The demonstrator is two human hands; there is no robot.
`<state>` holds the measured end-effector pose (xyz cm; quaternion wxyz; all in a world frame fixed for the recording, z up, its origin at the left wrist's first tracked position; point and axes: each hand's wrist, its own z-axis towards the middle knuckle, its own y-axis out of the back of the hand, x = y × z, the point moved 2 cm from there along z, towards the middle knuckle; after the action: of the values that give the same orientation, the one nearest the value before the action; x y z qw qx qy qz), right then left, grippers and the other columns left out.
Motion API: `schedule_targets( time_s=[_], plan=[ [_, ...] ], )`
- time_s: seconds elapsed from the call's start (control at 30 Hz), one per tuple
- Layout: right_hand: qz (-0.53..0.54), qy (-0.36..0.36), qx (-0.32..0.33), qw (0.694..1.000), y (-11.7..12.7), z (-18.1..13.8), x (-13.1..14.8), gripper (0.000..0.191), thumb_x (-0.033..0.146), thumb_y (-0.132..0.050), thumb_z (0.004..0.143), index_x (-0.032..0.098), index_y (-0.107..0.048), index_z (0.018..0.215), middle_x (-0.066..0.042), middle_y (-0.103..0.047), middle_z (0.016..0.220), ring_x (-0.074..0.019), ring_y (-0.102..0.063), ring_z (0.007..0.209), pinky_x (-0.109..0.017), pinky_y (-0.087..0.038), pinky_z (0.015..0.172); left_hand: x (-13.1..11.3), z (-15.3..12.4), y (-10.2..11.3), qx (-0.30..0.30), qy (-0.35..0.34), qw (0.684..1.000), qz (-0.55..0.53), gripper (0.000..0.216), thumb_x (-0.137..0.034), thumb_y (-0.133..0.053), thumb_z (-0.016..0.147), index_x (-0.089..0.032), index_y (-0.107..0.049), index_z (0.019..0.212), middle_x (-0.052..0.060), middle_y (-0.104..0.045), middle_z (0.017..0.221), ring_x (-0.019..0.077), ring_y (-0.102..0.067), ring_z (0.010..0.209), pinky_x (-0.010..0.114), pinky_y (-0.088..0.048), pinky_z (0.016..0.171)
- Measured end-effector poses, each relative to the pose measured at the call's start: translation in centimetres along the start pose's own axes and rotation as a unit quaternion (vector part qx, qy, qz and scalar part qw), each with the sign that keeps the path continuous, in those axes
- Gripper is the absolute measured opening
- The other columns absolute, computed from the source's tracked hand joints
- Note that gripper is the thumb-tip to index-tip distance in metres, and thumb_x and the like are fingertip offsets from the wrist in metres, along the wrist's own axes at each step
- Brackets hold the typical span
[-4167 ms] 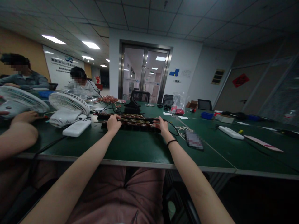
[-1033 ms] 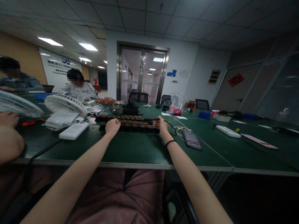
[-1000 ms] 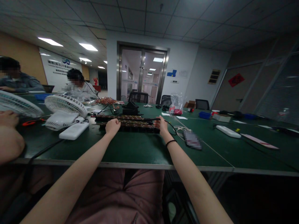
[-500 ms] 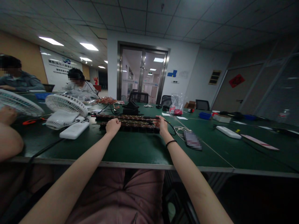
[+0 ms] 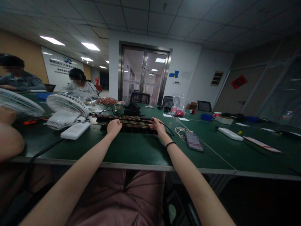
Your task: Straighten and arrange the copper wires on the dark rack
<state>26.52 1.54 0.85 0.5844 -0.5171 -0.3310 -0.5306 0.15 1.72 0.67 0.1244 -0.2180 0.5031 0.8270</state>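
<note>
A long dark rack of thin strips with gold-coloured parts [image 5: 134,121] lies across the green table [image 5: 131,147] in front of me. My left hand [image 5: 113,126] is closed into a loose fist and rests against the rack's near left edge. My right hand [image 5: 157,125] lies on the rack's right part with its fingers stretched out over the strips. A black band circles my right wrist. Whether either hand holds a strip I cannot make out.
Two white desk fans [image 5: 67,108] and a white power bank [image 5: 75,130] stand at the left. A black device [image 5: 132,110] sits behind the rack. White cable coil [image 5: 181,131] lies right of my hand. Another person's arm [image 5: 9,138] rests at the far left; two people sit beyond.
My right hand has slid left along the rack, toward the left hand. The left hand stays closed in about the same place.
</note>
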Motion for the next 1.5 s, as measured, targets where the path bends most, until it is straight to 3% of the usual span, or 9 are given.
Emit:
schedule_targets(
  time_s=[0.77, 1.1, 1.5],
  plan=[
    [-0.016, -0.022, -0.002, 1.0, 0.02, -0.02, 0.06, 0.017, 0.025, -0.047, 0.091, 0.016, -0.06, 0.096, -0.005, -0.071, 0.08, -0.0108, -0.065, 0.054, -0.019, -0.05, 0.048, 0.08, 0.17, -0.26, 0.01, -0.022, 1.0, -0.011, 0.025, -0.036, -0.054, 0.079, -0.021, -0.049, 0.06, 0.003, -0.061, 0.07, 0.0196, -0.058, 0.073, 0.026, -0.034, 0.059],
    [-0.021, -0.019, -0.003, 1.0, 0.18, 0.18, -0.3, 0.019, 0.027, -0.047, 0.091, 0.016, -0.06, 0.098, -0.007, -0.072, 0.082, -0.0108, -0.065, 0.053, -0.019, -0.05, 0.048, -0.42, 0.06, -0.85, 0.026, -0.13, 0.991, -0.009, 0.036, -0.045, -0.053, 0.081, -0.021, -0.039, 0.057, 0.002, -0.057, 0.062, 0.0179, -0.056, 0.067, 0.026, -0.03, 0.056],
    [-0.019, -0.035, -0.003, 0.999, 0.18, 0.13, -0.19, 0.02, 0.028, -0.046, 0.092, 0.016, -0.061, 0.098, -0.006, -0.072, 0.081, -0.0105, -0.065, 0.053, -0.019, -0.05, 0.048, -0.38, 0.04, -0.95, 0.047, -0.137, 0.989, 0.003, 0.03, -0.04, -0.053, 0.081, -0.021, -0.045, 0.06, 0.002, -0.059, 0.065, 0.0185, -0.058, 0.07, 0.026, -0.031, 0.056]
  ],
)
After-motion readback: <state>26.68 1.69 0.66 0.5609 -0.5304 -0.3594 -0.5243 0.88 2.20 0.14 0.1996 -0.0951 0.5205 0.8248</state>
